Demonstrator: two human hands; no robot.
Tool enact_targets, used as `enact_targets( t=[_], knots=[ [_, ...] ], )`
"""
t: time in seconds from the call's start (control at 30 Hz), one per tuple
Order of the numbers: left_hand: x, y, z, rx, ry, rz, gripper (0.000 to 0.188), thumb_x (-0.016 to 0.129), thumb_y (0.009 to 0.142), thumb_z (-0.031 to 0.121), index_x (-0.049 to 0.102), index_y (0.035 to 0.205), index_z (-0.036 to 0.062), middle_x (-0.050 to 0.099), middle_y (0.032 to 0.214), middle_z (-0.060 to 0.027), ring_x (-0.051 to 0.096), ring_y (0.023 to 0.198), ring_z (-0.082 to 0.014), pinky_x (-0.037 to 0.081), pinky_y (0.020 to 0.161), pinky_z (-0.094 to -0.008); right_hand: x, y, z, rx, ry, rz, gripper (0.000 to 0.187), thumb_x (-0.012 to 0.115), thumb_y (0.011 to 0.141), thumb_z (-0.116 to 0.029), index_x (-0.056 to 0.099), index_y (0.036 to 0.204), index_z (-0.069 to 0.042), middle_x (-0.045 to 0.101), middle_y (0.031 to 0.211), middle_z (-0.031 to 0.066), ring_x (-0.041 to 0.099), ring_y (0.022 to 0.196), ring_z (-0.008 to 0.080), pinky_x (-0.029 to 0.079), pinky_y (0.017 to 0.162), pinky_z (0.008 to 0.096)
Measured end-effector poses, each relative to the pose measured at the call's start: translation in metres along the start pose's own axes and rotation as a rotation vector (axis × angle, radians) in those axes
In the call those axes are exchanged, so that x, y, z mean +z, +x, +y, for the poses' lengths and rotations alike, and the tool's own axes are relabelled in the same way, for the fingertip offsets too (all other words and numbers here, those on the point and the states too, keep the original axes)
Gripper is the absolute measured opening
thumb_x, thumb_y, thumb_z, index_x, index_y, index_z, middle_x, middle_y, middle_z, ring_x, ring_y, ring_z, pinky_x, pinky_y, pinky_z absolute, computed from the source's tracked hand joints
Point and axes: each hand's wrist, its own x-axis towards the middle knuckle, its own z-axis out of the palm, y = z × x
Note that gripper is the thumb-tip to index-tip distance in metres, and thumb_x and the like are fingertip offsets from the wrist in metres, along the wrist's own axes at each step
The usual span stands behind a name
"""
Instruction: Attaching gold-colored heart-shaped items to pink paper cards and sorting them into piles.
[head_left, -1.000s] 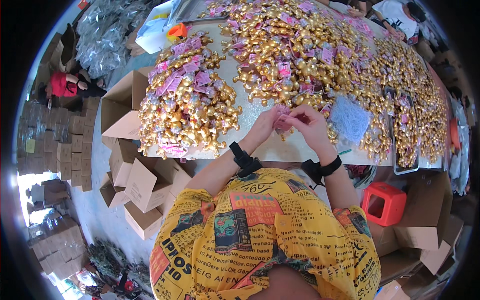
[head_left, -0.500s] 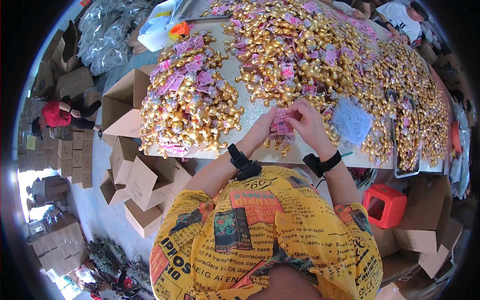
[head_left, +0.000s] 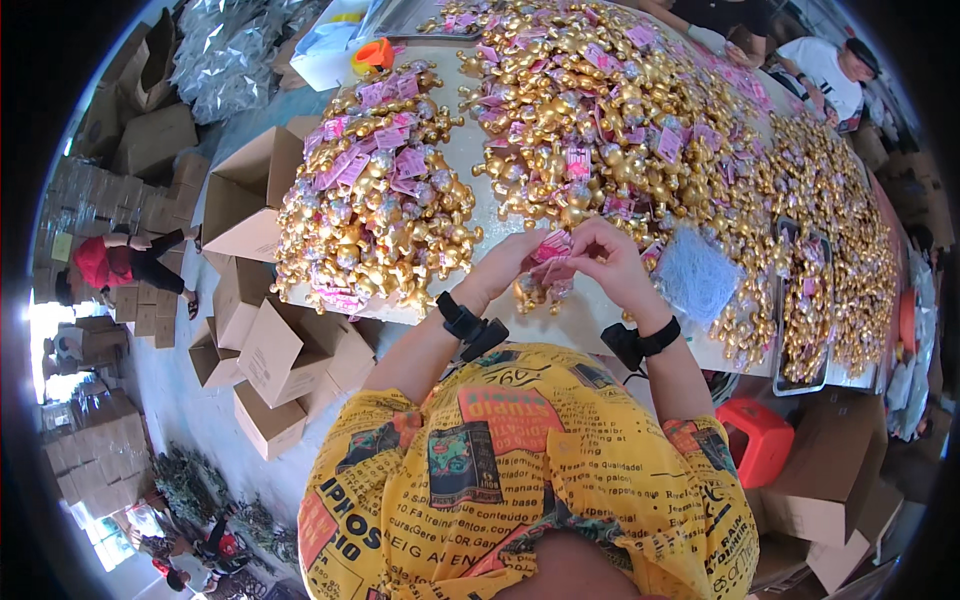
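Near the front edge of the table, my left hand point(head_left: 507, 266) is closed on pink cards point(head_left: 553, 246). Small shiny gold figurines point(head_left: 532, 296) hang just beneath them. My right hand point(head_left: 612, 266) meets it from the right, thumb and fingertips pinched at the cards' edge. Whether a thin string lies in that pinch is too small to see. A bundle of pale blue-white strings point(head_left: 697, 274) lies to the right of my right hand. Left of my left hand rises a heap of gold figurines point(head_left: 385, 230) with pink cards; a larger pile point(head_left: 610, 120) spreads beyond both hands.
A metal tray point(head_left: 786, 372) of figurines rests at the right. An orange tape dispenser point(head_left: 374, 54) is at the far left. Open cardboard boxes point(head_left: 283, 352) stand left of the table, and a red stool point(head_left: 757, 440) at the right. Two people work across the table.
The view has turned slightly. The pink cards are now tilted between my hands, where before they faced up more flatly. Both hands stay closed on them.
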Motion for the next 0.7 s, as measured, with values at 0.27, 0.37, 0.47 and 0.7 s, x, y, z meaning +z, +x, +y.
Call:
enact_targets(
  t=[0.27, 0.37, 0.47, 0.7],
  knots=[
    [-0.004, -0.004, 0.023, 0.012, 0.378, 0.111, 0.042, 0.035, 0.096, 0.031, 0.062, 0.098, -0.0008, 0.063, 0.083, -0.0048, 0.054, 0.067, -0.0107, 0.043, 0.062, -0.0257, -0.007, 0.023, -0.003, 0.032, -0.033, -0.057, 0.012, 0.067, 0.072, -0.003, 0.056, 0.077, -0.003, 0.050, 0.095, 0.0029, 0.052, 0.076, 0.0088, 0.044, 0.063, 0.0208],
    [0.011, -0.006, 0.028, 0.184, 0.524, 0.058, 0.044, 0.033, 0.096, 0.032, 0.061, 0.096, -0.0011, 0.063, 0.082, -0.0042, 0.051, 0.065, -0.0099, 0.043, 0.063, -0.0259, -0.011, 0.028, 0.010, 0.024, -0.059, -0.052, 0.012, 0.068, 0.072, -0.002, 0.056, 0.076, -0.003, 0.049, 0.097, 0.0032, 0.052, 0.076, 0.0087, 0.043, 0.063, 0.0208],
    [0.005, 0.003, 0.023, 0.155, 0.491, 0.194, 0.042, 0.034, 0.096, 0.031, 0.061, 0.098, -0.0013, 0.062, 0.083, -0.0038, 0.051, 0.069, -0.0094, 0.043, 0.066, -0.0255, -0.012, 0.030, 0.006, 0.051, -0.042, -0.064, 0.013, 0.068, 0.071, -0.001, 0.056, 0.076, -0.003, 0.049, 0.097, 0.0033, 0.051, 0.076, 0.0085, 0.043, 0.063, 0.0208],
    [0.012, 0.009, 0.020, 0.170, 0.313, 0.211, 0.041, 0.032, 0.096, 0.028, 0.059, 0.103, -0.0023, 0.063, 0.087, -0.0060, 0.057, 0.082, -0.0123, 0.046, 0.075, -0.0270, -0.007, 0.032, 0.015, 0.085, 0.080, 0.115, 0.013, 0.068, 0.070, 0.001, 0.056, 0.075, -0.003, 0.048, 0.095, 0.0026, 0.050, 0.080, 0.0094, 0.042, 0.065, 0.0206]
  ],
)
